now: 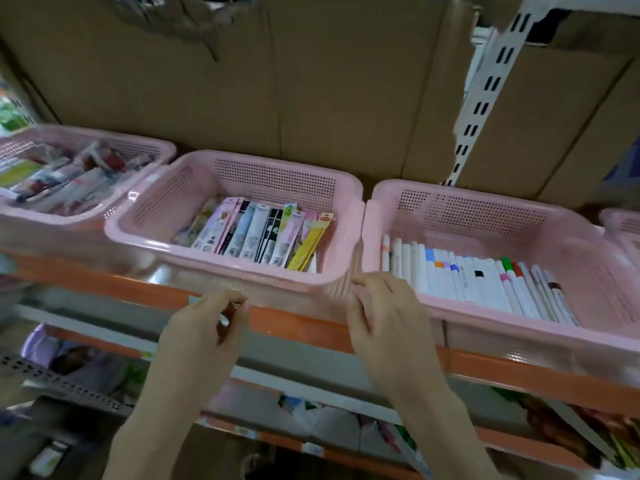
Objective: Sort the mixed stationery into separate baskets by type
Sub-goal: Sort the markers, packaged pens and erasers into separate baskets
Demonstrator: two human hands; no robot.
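The middle pink basket [194, 199] holds a row of flat, colourful packs [263, 233] standing side by side. White marker pens [467, 278] with coloured caps lie in a neat row in the right pink basket [519, 317]. The left pink basket [86, 216] contains mixed packs, blurred. My left hand [204, 327] has loosely curled fingers touching the middle basket's front wall, which is blurred. My right hand [384, 313] rests with bent fingers at that basket's front right corner, where it meets the right basket. I see nothing held in either hand.
The baskets sit on a shelf with an orange front edge [294, 323]. Cardboard boxes [277, 81] stand behind them. A white slotted upright [485, 91] rises at the right. A fourth pink basket [623, 223] shows at the far right. Lower shelves [311, 417] hold more packaged goods.
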